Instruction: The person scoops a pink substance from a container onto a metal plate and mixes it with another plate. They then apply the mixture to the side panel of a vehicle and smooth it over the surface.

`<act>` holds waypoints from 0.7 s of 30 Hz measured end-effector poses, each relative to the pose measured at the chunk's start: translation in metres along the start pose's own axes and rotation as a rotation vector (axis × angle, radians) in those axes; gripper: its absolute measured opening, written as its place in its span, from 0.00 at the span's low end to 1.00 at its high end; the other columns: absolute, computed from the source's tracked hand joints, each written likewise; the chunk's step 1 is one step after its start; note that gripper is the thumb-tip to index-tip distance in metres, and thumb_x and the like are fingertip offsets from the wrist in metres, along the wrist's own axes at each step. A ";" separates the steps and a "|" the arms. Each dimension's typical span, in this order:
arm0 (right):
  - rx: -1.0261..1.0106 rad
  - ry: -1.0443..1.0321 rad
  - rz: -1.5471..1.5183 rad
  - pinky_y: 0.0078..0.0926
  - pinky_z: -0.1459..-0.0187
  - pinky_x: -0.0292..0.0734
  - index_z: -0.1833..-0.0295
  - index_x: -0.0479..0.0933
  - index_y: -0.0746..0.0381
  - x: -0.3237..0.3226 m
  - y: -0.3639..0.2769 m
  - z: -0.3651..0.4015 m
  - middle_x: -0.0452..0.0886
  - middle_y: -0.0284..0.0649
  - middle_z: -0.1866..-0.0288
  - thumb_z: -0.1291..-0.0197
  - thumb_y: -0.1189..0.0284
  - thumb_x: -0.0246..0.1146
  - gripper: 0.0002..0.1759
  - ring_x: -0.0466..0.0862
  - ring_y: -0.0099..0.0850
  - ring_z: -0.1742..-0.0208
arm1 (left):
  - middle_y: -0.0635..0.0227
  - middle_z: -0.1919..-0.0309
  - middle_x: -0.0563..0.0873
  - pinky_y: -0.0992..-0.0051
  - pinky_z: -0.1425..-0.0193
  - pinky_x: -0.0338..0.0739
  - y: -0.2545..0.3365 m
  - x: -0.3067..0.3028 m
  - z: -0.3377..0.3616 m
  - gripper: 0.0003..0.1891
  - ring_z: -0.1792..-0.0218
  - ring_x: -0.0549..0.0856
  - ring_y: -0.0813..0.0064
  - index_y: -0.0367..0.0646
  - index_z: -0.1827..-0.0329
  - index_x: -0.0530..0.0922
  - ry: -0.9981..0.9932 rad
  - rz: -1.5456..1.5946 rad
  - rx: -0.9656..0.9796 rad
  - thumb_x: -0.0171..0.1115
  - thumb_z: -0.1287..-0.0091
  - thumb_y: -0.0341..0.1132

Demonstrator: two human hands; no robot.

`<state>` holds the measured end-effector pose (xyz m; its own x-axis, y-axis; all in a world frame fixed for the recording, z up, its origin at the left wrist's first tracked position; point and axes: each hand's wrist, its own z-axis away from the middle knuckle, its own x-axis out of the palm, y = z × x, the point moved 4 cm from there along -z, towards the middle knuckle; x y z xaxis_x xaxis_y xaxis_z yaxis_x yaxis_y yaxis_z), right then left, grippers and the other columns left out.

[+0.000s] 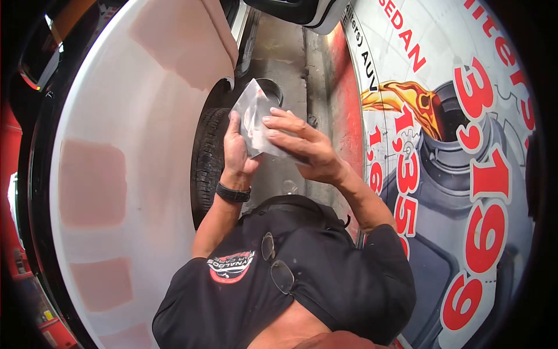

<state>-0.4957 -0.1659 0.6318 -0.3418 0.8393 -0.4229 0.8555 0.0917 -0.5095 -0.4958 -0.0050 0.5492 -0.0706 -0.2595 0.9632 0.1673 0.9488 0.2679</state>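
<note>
My left hand point(237, 150), with a black band on its wrist, is closed around the edge of a flat grey plate point(244, 110) held up in front of my body. A whitish-pink smear of paste point(251, 123) lies on the plate's face. My right hand point(311, 145) reaches across from the other side, its fingertips over the plate. Beneath its palm shows a thin grey flat piece point(283, 152), blurred by motion, which those fingers grip. The hand hides part of this piece.
On the left is a whitish car panel point(151, 174) with several pinkish patches point(93, 183). A tyre point(210, 166) stands beside it, and a round dark container point(272, 92) sits on the floor beyond my hands. A printed banner point(430, 192) covers the right side. Glasses point(282, 276) hang at my shirt.
</note>
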 end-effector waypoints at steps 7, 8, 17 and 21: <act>0.067 -0.411 0.907 0.60 0.38 0.71 0.31 0.73 0.52 -0.010 0.057 0.025 0.73 0.42 0.31 0.40 0.79 0.55 0.30 0.75 0.48 0.34 | 0.58 0.38 0.81 0.62 0.32 0.75 0.015 -0.007 0.009 0.32 0.40 0.82 0.63 0.35 0.28 0.67 0.215 -0.284 0.182 0.37 0.19 0.56; 0.106 -0.357 0.887 0.60 0.38 0.71 0.31 0.74 0.53 -0.015 0.056 0.022 0.74 0.42 0.32 0.40 0.78 0.55 0.30 0.75 0.48 0.34 | 0.58 0.38 0.81 0.61 0.32 0.75 0.019 -0.006 0.010 0.33 0.41 0.83 0.63 0.35 0.28 0.67 0.203 -0.256 0.200 0.38 0.19 0.56; 0.101 -0.276 0.944 0.58 0.36 0.67 0.35 0.76 0.56 0.009 -0.001 -0.012 0.77 0.49 0.40 0.40 0.73 0.58 0.25 0.76 0.50 0.38 | 0.57 0.50 0.85 0.71 0.47 0.82 0.026 -0.003 0.013 0.33 0.53 0.86 0.71 0.27 0.42 0.77 0.420 -0.776 0.447 0.39 0.18 0.54; 0.056 -0.287 0.942 0.59 0.33 0.62 0.39 0.79 0.55 0.024 0.007 -0.007 0.78 0.47 0.39 0.41 0.70 0.59 0.23 0.77 0.49 0.36 | 0.59 0.54 0.87 0.73 0.53 0.83 0.027 -0.010 0.014 0.33 0.57 0.87 0.73 0.28 0.46 0.79 0.412 -0.939 0.361 0.38 0.18 0.55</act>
<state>-0.4953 -0.1408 0.6233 0.3823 0.3934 -0.8361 0.8094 -0.5791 0.0977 -0.5046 0.0261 0.5465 0.3270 -0.8859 0.3291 -0.0853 0.3192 0.9439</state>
